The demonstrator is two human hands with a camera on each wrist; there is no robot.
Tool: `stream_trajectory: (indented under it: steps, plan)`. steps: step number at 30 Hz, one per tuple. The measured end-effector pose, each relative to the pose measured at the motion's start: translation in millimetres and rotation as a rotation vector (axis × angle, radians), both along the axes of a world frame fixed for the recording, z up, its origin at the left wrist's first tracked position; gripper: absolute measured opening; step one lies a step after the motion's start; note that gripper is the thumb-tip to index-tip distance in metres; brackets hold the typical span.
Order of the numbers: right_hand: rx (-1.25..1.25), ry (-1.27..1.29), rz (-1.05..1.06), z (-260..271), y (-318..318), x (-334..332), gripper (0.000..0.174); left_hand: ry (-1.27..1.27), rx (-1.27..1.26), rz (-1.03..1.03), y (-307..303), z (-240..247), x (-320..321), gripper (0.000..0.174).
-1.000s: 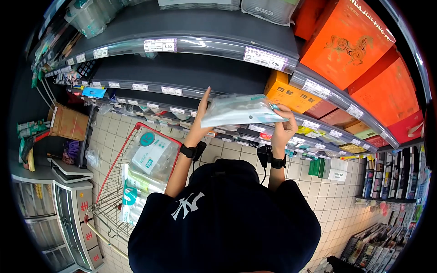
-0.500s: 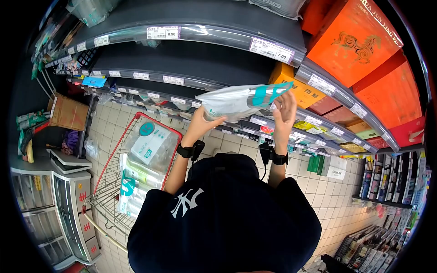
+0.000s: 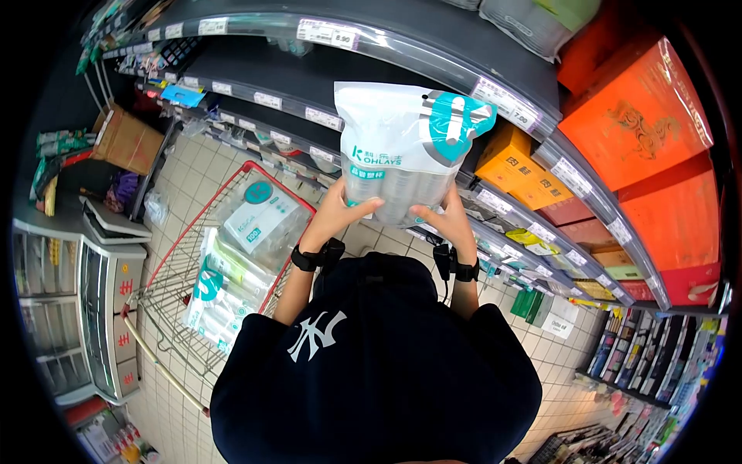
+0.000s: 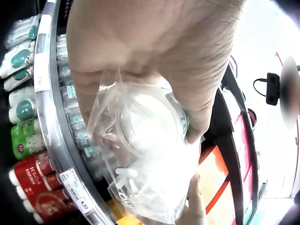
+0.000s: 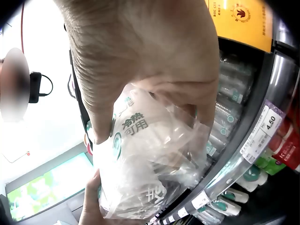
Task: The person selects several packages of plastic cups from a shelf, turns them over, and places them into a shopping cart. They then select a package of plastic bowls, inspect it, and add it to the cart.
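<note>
A clear and white bag of plastic cups [image 3: 398, 155], printed in teal, is held up in front of the shelves with its printed face toward the head camera. My left hand [image 3: 344, 213] grips its lower left corner, thumb across the front. On the lower right, my right hand [image 3: 448, 220] holds it the same way. The fingers behind the bag are mostly hidden in the head view. In the left wrist view a round cup end shows through the crinkled wrap [image 4: 150, 122]. Dark Chinese print marks the wrap [image 5: 136, 122] in the right wrist view.
A red-rimmed shopping cart [image 3: 249, 165] stands at my left, with packs [image 3: 259, 220] of clear and white goods inside. Dark shelves [image 3: 433, 39] with price tags curve ahead. Large orange boxes [image 3: 638, 124] and a yellow box [image 3: 502, 166] sit right. Glass-front cabinets [image 3: 46, 309] stand at far left.
The bag has tilted from nearly flat to upright, so its printed front now shows. The right hand has shifted down from its upper edge to the lower right corner; the left hand grips the lower left.
</note>
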State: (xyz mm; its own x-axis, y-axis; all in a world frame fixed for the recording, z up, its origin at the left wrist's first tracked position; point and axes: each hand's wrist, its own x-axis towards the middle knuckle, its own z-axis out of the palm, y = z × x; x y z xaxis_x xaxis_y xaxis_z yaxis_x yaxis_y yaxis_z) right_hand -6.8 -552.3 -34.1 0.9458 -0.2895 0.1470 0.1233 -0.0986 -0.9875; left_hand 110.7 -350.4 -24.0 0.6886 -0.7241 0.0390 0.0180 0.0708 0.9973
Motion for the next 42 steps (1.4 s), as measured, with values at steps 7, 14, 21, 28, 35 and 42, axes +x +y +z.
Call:
stream_trajectory:
  steps: [7, 14, 21, 28, 35, 42]
  plan:
    - [-0.005, 0.058, 0.011, 1.0, 13.0, 15.9, 0.071, 0.077, 0.072, 0.004, 20.0, -19.4, -0.1, 0.06]
    - [-0.006, 0.064, -0.003, -18.6, 5.0, 14.9, 0.064, -0.039, 0.243, -0.076, 45.4, -39.2, -3.1, 0.07]
    - [0.021, 0.131, 0.035, -23.2, 16.6, 15.7, 0.058, 0.049, 0.185, -0.103, 50.4, -51.2, -11.6, 0.073]
    - [0.027, 0.206, 0.134, -26.3, 28.1, 31.4, 0.058, 0.051, 0.13, -0.013, 65.0, -46.1, -13.5, 0.072]
    - [0.06, 0.218, 0.273, -31.0, 52.5, 55.7, 0.064, 0.056, 0.225, 0.145, 98.3, -55.2, -14.4, 0.072]
    - [-0.015, 0.201, 0.54, -47.5, 94.4, 94.1, 0.068, 0.095, 0.297, 0.332, 158.9, -48.3, -27.7, 0.072]
